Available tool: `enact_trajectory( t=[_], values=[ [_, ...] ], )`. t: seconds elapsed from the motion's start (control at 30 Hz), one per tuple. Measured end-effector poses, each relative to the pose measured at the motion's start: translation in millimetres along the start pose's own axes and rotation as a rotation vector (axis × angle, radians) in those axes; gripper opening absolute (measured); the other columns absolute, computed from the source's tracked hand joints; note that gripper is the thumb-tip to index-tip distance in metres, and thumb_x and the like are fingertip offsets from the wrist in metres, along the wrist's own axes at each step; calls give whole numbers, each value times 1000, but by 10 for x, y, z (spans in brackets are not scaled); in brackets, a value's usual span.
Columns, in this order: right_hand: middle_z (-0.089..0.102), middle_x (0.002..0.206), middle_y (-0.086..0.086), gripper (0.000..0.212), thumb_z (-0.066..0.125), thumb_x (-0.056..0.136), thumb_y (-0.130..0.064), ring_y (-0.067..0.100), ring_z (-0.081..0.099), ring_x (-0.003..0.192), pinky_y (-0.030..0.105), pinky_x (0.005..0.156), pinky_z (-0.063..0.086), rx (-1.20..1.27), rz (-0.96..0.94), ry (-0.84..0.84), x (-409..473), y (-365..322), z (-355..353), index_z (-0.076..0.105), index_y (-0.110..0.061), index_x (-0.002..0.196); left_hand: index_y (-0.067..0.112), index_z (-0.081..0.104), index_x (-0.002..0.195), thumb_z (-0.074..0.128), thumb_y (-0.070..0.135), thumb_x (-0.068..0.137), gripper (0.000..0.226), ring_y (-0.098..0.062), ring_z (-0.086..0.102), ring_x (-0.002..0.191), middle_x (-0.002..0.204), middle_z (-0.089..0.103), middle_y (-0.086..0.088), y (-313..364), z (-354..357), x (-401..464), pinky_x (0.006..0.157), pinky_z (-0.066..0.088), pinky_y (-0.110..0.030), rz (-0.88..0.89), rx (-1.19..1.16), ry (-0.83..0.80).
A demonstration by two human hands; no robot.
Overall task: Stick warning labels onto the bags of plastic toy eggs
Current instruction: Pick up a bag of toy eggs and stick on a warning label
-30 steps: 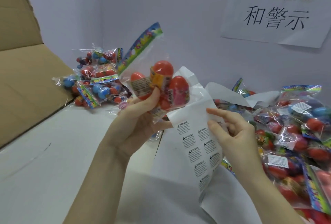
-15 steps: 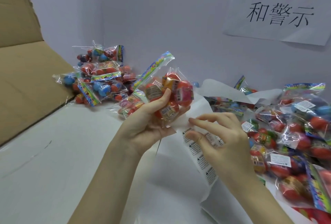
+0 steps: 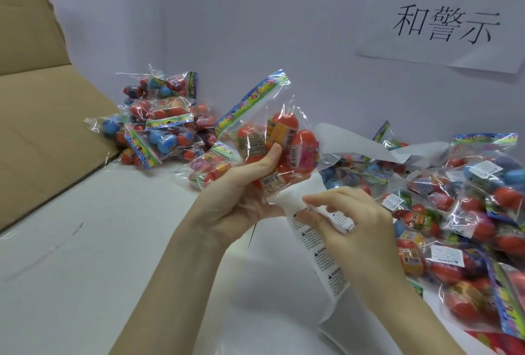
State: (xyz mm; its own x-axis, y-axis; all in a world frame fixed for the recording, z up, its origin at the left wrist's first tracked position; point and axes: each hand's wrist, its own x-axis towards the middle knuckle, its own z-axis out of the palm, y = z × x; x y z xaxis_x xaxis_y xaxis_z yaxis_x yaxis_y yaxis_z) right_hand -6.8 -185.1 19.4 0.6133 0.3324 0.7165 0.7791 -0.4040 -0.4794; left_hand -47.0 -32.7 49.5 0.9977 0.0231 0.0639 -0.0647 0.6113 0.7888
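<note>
The left hand (image 3: pixel 235 198) grasps a clear bag (image 3: pixel 272 141) of red toy eggs; at its 4 o'clock, the right hand (image 3: pixel 352 229) pinches the warning-label sheet (image 3: pixel 324 258).

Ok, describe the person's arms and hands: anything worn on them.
Both forearms are bare as far as the frame shows, with no sleeves in view. The left hand and right hand wear no gloves. No rings, watch or wristbands show. The nails look short and unpainted.
</note>
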Motion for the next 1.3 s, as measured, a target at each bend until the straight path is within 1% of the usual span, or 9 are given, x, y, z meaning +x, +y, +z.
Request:
enact_trajectory(
  t=[0.2, 0.3, 0.4, 0.53, 0.7, 0.77, 0.9, 1.1, 1.3],
  values=[
    [69, 60, -5, 13, 73, 63, -26, 12, 57, 54, 23, 61, 37, -293, -244, 178, -3, -25, -24, 73, -13, 67, 16, 78, 75, 69, 23, 58, 21, -18, 72, 77, 84, 75, -6, -24, 25, 12, 61, 59, -41, -11, 33, 13],
    [68, 59, -4, 11, 74, 63, -22, 15, 52, 68, 25, 61, 37, -300, -265, 184, -15, -33, -22, 73, -12, 66, 16, 78, 72, 67, 22, 60, 17, -17, 72, 75, 82, 75, -6, -28, 28, 12, 60, 59, -38, -24, 43, 10],
    [66, 62, -15, 5, 76, 68, -18, 9, 54, 75, 17, 66, 40, -73, -41, 27, 4, -77, -52, 71, -19, 69, 16, 78, 74, 69, 25, 58, 20, -16, 72, 76, 84, 75, -5, -18, 12, 14, 69, 59, -42, -17, 81, 6],
    [65, 69, -26, 34, 71, 74, -5, -3, 56, 68, 7, 64, 41, 300, 250, -118, 52, -24, -100, 65, -37, 65, 14, 77, 82, 68, 24, 63, 23, -18, 71, 75, 85, 74, -7, -13, -7, 11, 60, 60, -35, 7, 108, -8],
    [61, 60, -19, 19, 75, 72, -3, 2, 55, 71, 7, 66, 39, 66, 83, -31, 27, -43, -67, 69, -21, 69, 13, 77, 79, 70, 25, 57, 27, -17, 71, 74, 83, 74, -8, -35, 31, 15, 62, 59, -36, 9, 112, 10],
    [64, 65, -10, 3, 71, 73, -9, 8, 57, 64, 15, 62, 42, -79, -32, 18, 12, -44, -40, 70, -12, 72, 11, 77, 78, 70, 24, 56, 27, -17, 71, 74, 83, 74, -8, -31, 40, 12, 62, 59, -36, 4, 94, 18],
    [67, 65, 0, 5, 65, 72, -13, 22, 63, 59, 35, 55, 53, -213, -138, 70, -14, -28, -34, 69, -9, 71, 11, 77, 79, 70, 21, 56, 26, -18, 72, 75, 85, 74, -9, -41, 41, 20, 66, 60, -39, -9, 59, 33],
    [63, 65, -1, 5, 64, 73, -13, 20, 59, 59, 22, 60, 40, -204, -114, 57, -23, -30, -10, 64, -9, 70, 11, 77, 77, 68, 19, 60, 22, -18, 72, 74, 84, 74, -9, -42, 54, 20, 61, 60, -36, -6, 61, 35],
    [61, 62, 1, 9, 63, 74, -14, 23, 58, 56, 27, 59, 40, -277, -161, 70, -25, -24, 10, 61, -7, 68, 10, 77, 73, 67, 18, 62, 17, -18, 72, 70, 81, 74, -9, -61, 67, 40, 60, 60, -36, -12, 56, 73]
  ],
)
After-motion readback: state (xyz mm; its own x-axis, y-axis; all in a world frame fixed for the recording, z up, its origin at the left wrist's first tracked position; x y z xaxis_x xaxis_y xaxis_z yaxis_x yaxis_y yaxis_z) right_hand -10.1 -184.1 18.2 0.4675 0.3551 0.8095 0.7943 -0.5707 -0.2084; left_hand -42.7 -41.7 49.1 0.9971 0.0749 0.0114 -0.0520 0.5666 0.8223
